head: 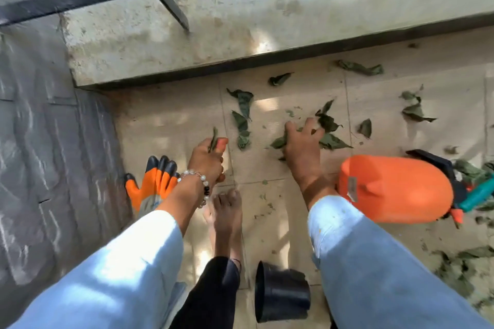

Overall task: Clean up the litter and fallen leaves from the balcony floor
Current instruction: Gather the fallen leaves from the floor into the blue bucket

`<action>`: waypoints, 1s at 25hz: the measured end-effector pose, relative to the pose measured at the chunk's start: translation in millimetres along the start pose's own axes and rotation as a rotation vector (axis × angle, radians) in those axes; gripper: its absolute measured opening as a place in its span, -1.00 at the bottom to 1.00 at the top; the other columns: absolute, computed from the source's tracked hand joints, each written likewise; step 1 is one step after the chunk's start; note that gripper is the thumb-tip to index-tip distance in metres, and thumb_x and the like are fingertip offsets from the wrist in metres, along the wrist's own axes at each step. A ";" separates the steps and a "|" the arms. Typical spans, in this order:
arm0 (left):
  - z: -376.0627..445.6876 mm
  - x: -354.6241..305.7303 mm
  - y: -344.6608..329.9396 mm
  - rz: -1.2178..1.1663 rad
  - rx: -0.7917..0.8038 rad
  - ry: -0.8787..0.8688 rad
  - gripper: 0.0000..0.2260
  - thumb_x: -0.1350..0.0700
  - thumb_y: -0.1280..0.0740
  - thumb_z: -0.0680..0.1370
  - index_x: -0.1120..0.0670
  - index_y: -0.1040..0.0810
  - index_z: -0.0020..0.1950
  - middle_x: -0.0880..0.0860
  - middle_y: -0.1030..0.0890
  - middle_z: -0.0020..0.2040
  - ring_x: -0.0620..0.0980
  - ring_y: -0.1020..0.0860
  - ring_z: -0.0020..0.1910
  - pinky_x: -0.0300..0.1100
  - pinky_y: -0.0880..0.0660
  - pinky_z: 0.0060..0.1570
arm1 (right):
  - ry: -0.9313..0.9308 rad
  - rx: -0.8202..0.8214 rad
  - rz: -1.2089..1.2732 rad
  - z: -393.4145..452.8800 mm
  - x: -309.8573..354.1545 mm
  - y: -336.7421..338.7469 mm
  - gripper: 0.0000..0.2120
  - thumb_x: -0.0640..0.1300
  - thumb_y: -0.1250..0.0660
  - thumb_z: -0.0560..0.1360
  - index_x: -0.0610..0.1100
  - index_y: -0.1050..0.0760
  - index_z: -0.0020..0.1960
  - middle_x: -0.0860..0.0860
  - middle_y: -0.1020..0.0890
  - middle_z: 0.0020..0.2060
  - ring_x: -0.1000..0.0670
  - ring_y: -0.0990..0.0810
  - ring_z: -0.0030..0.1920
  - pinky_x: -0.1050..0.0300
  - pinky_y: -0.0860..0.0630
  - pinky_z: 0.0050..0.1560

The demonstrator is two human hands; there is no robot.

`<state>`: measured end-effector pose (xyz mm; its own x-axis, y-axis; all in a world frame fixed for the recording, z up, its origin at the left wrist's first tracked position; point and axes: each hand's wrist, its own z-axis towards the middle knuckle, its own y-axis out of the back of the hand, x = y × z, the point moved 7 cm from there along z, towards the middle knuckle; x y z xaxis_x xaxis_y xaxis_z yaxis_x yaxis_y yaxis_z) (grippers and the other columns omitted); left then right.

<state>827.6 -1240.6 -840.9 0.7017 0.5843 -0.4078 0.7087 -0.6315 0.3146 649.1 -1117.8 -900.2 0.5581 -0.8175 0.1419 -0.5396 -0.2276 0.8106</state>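
Dry green leaves (243, 104) lie scattered over the beige balcony tiles (165, 125). My left hand (209, 159), with a bead bracelet at the wrist, pinches one narrow leaf (213, 140) between thumb and fingers. My right hand (303, 145) reaches down onto a cluster of leaves (331, 141), its fingers curled around some of them. More leaves sit to the right (415, 111) and along the ledge (359, 67).
An orange spray bottle (393, 189) lies on its side right of my right arm. An orange and black glove (155, 181) lies at the left. A black pot (280, 292) lies tipped near my bare foot (227, 219). A concrete ledge (240, 21) and grey wall (40, 141) bound the floor.
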 end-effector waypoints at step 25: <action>-10.3 -43.6 -27.9 -0.644 -0.199 0.382 -0.75 0.15 -0.23 0.56 0.14 -0.38 -0.32 0.08 -0.40 -0.49 -0.03 -0.31 -0.68 -0.37 -0.25 -0.61 | 0.262 0.452 1.205 -19.5 49.5 114.0 -0.84 -0.15 -0.40 0.47 0.08 -0.64 -0.01 0.06 -0.49 0.28 0.10 -0.47 0.24 0.15 -0.46 0.21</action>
<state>778.0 -1243.2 -823.1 0.0980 0.9633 -0.2498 0.9600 -0.0253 0.2789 627.4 -1173.9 -789.7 -0.3417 -0.5167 0.7851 -0.9158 0.3708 -0.1545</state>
